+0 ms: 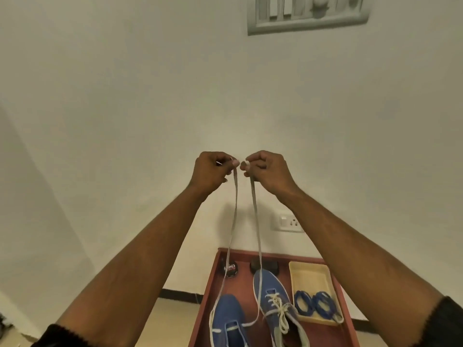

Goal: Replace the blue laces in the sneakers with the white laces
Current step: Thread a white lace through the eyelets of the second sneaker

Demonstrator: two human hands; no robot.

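Note:
Two blue sneakers stand on a reddish table. The left sneaker has a white lace through its lowest eyelets. Both lace ends run up to my raised hands. My left hand pinches one end and my right hand pinches the other, held close together at the same height. The right sneaker is fully laced in white and tied in a bow. Two coiled blue laces lie in a yellow tray at the right.
A round black tin and a dark object sit at the table's far edge. Behind the table stands a white wall with a socket and a switch panel higher up. Floor shows to the left of the table.

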